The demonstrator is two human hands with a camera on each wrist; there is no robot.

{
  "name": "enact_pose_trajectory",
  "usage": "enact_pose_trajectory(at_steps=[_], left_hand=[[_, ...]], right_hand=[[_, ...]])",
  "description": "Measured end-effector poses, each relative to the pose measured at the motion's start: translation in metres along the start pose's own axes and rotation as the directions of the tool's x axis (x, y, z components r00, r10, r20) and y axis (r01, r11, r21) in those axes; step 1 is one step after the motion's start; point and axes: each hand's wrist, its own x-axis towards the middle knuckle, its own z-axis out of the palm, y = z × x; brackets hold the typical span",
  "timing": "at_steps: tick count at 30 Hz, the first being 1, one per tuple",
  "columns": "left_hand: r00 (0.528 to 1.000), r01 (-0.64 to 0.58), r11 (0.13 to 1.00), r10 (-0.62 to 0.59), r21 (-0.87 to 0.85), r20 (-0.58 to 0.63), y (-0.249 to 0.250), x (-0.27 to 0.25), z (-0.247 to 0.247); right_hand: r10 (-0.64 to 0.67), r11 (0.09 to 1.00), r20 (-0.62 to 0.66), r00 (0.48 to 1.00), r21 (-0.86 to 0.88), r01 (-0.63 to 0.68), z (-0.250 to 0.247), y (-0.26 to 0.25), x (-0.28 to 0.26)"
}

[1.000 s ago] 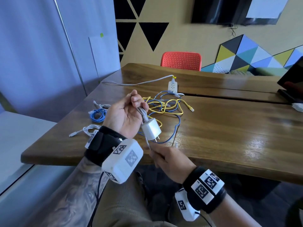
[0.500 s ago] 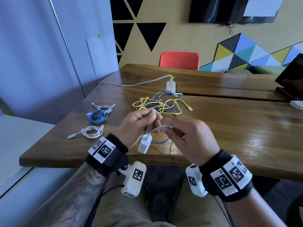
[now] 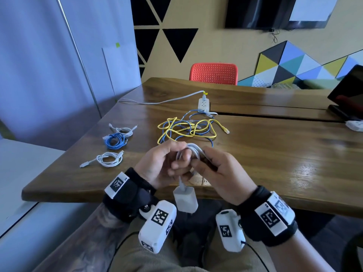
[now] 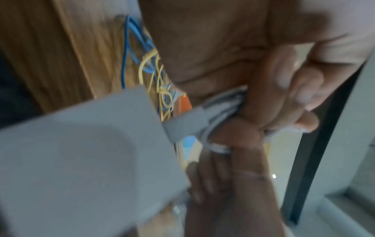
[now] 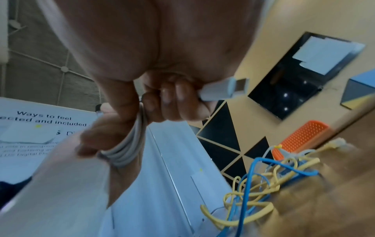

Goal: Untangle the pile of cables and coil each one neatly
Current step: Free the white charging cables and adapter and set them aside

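Note:
Both hands meet over the table's near edge around a small coil of white charger cable (image 3: pixel 193 152). My left hand (image 3: pixel 165 167) grips the coil's loops (image 4: pixel 221 104). My right hand (image 3: pixel 214 167) pinches the same loops (image 5: pixel 125 154), with the cable's free plug (image 5: pixel 223 89) sticking out past its fingers. The white charger block (image 3: pixel 185 200) hangs from the cable below the hands and fills the left wrist view (image 4: pixel 81 160). A tangle of yellow and blue cables (image 3: pixel 188 128) lies on the wooden table (image 3: pixel 275 154) beyond the hands.
Three coiled cables lie at the table's left: white (image 3: pixel 124 131), blue (image 3: pixel 115 141), white (image 3: pixel 109 160). A white power strip (image 3: pixel 203 105) with its cord sits behind the tangle. A red chair (image 3: pixel 214 73) stands at the far side, a dark device (image 3: pixel 347 97) at right.
The white cable has been wound into more loops between the hands. Both hands came closer together, and the charger block now hangs lower below them.

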Motion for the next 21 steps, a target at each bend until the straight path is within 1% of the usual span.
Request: enact_pose_trajectory(at_steps=[2,3,5,6,7,9,10,11,12,13,14,15,16,18,19,21], left_hand=[[0.994,-0.052,0.991,0.063,0.121,-0.093,-0.002,0.001,0.000],[0.988,-0.076,0.983,0.097,0.169,-0.123,-0.003,0.002,0.000],[0.973,-0.123,0.972,0.158,0.199,-0.169,-0.004,0.004,0.001],[0.964,-0.150,0.968,0.188,0.200,-0.189,-0.004,0.005,0.000],[0.953,-0.173,0.964,0.216,0.203,-0.214,-0.003,0.006,-0.002],[0.934,-0.204,0.957,0.254,0.208,-0.253,0.001,0.008,-0.006],[0.927,-0.209,0.955,0.262,0.210,-0.267,0.002,0.008,-0.008],[0.925,-0.207,0.955,0.262,0.215,-0.276,0.002,0.009,-0.009],[0.926,-0.197,0.956,0.254,0.218,-0.278,0.002,0.009,-0.009],[0.933,-0.183,0.958,0.239,0.219,-0.269,0.001,0.009,-0.009],[0.942,-0.166,0.962,0.220,0.218,-0.254,0.001,0.008,-0.007],[0.950,-0.147,0.964,0.200,0.223,-0.241,0.001,0.009,-0.006],[0.955,-0.126,0.963,0.183,0.238,-0.234,0.001,0.011,-0.003],[0.957,-0.088,0.956,0.160,0.281,-0.244,0.003,0.016,0.000],[0.956,-0.075,0.950,0.155,0.302,-0.250,0.004,0.018,0.001],[0.953,-0.072,0.941,0.162,0.330,-0.255,0.004,0.023,-0.001]], right_hand=[[-0.012,0.998,0.015,1.000,-0.061,0.013,-0.003,0.001,0.002],[-0.006,0.998,0.019,1.000,-0.059,0.007,-0.004,0.001,0.002],[0.013,1.000,0.006,1.000,0.007,-0.014,-0.006,0.001,0.002],[0.007,1.000,0.002,1.000,0.013,-0.007,-0.007,0.003,0.001],[-0.015,1.000,0.000,1.000,-0.022,0.015,-0.008,0.005,0.001],[-0.065,0.981,0.006,0.998,-0.181,0.065,-0.009,0.012,0.001],[-0.046,0.969,0.017,0.999,-0.243,0.049,-0.010,0.014,0.000],[0.011,0.964,0.019,1.000,-0.264,-0.006,-0.011,0.017,0.000],[0.071,0.967,0.001,0.997,-0.246,-0.069,-0.011,0.018,0.000],[0.114,0.974,-0.042,0.993,-0.190,-0.120,-0.012,0.017,0.001],[0.139,0.985,-0.108,0.984,-0.090,-0.149,-0.012,0.016,0.003],[0.171,0.985,-0.172,0.970,0.044,-0.165,-0.011,0.015,0.005],[0.219,0.964,-0.211,0.952,0.197,-0.178,-0.010,0.016,0.010],[0.327,0.868,-0.211,0.921,0.453,-0.205,-0.006,0.019,0.019],[0.367,0.819,-0.185,0.912,0.529,-0.222,-0.004,0.023,0.023],[0.422,0.738,-0.112,0.899,0.619,-0.269,0.001,0.029,0.026]])
